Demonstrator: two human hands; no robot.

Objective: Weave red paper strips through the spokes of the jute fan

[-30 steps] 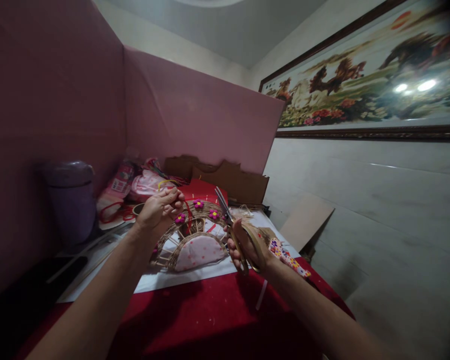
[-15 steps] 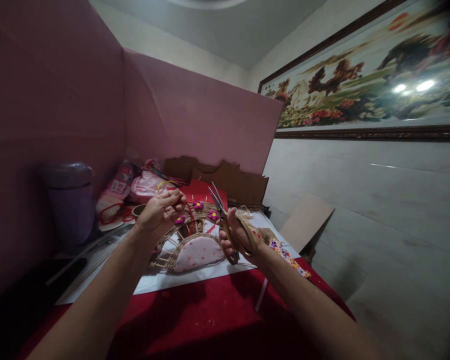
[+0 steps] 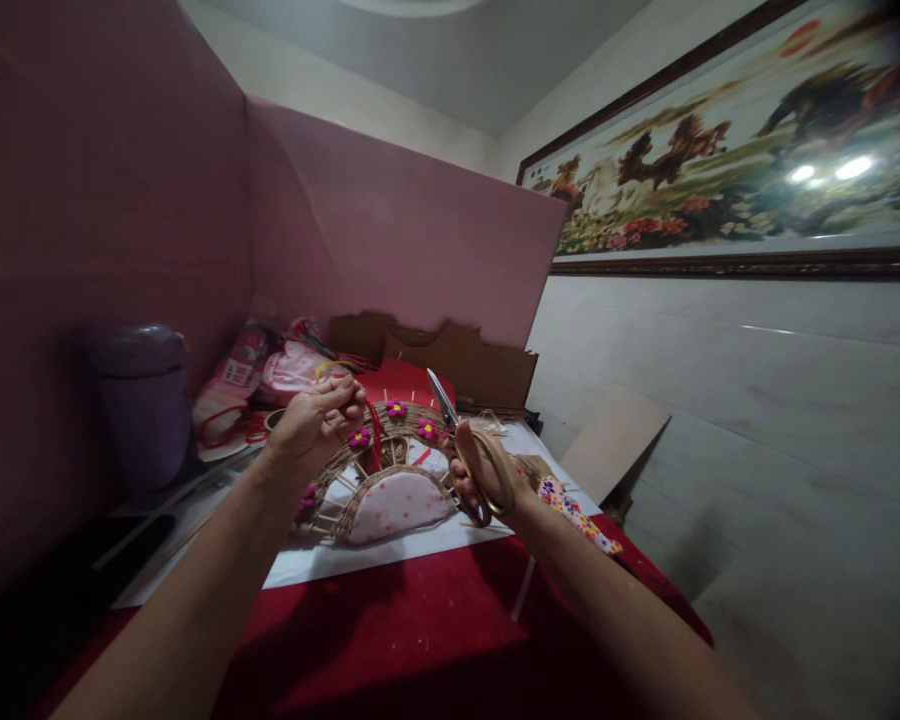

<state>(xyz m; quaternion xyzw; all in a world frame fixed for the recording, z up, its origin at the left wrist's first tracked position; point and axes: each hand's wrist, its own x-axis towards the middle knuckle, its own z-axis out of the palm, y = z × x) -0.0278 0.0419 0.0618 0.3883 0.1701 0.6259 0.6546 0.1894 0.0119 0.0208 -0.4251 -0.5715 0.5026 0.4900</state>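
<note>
Woven fan [image 3: 412, 413] lies flat on a white sheet [image 3: 390, 555] at the middle of the surface [image 3: 435, 630], between the two forearms. It is a half-round piece. Brown fibre is wound in a ribbed arch around thin spokes, and a pale pink dotted fabric panel [image 3: 397, 503] fills the centre. Small magenta flowers [image 3: 359, 437] with yellow middles sit along the arch.

The left hand [image 3: 311, 425] hovers over the fan's left shoulder, and its grip pinches a thin red strand [image 3: 376, 440] that hangs down across the spokes. The right hand [image 3: 487, 480] is just beside the fan's right edge. Its grip is closed through the gold loops of the scissors [image 3: 450, 412], whose steel blades point up and away.

The surface wears a deep red, slightly fuzzy cloth. A beaded, many-coloured strip [image 3: 577, 515] lies past the right wrist. A purple lidded container [image 3: 139, 400] stands at the left against the pink board [image 3: 405, 230], and torn brown cardboard [image 3: 457, 360] leans behind the fan.

Half a second ago the blades stood slightly apart, but now they lie together as one point. The right hand has shifted a little to the right. The left hand keeps its place and its pinch.
</note>
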